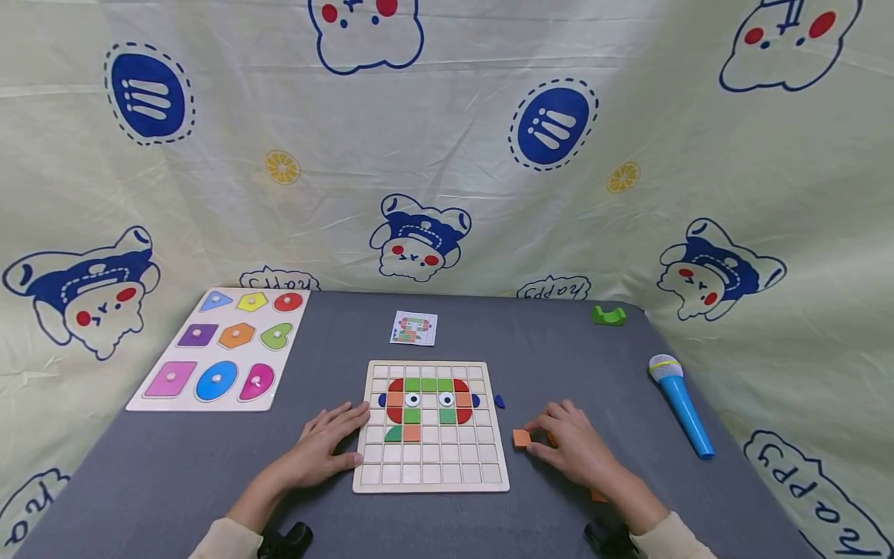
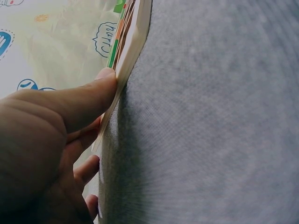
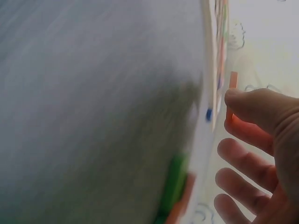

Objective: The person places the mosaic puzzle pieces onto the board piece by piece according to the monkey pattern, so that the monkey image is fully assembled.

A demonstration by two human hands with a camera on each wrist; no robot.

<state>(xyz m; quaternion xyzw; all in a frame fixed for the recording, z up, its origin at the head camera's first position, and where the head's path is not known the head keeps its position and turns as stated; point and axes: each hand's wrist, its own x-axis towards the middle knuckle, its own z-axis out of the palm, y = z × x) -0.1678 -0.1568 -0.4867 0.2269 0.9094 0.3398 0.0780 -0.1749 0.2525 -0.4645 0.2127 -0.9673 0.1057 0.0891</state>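
A wooden grid board (image 1: 461, 475) lies mid-table, with red, orange, green and blue tiles and two eye tiles in its upper part. My left hand (image 1: 327, 444) rests at its left edge, thumb and fingertips touching the rim; the left wrist view shows the thumb (image 2: 88, 100) on that edge. Right of the board, my right hand (image 1: 574, 444) pinches an orange square tile (image 1: 521, 439) between thumb and index finger. In the right wrist view this tile (image 3: 233, 80) is raised off the table, seen edge-on, with the other fingers loosely bent.
A small blue tile (image 1: 499, 401) lies beside the board. Orange (image 1: 598, 495) and green (image 3: 174, 184) pieces sit near my right wrist. Behind the board is a picture card (image 1: 414, 338). A shape puzzle (image 1: 202, 401) stands left; a blue microphone (image 1: 687, 411) and green arched block (image 1: 608, 317) lie right.
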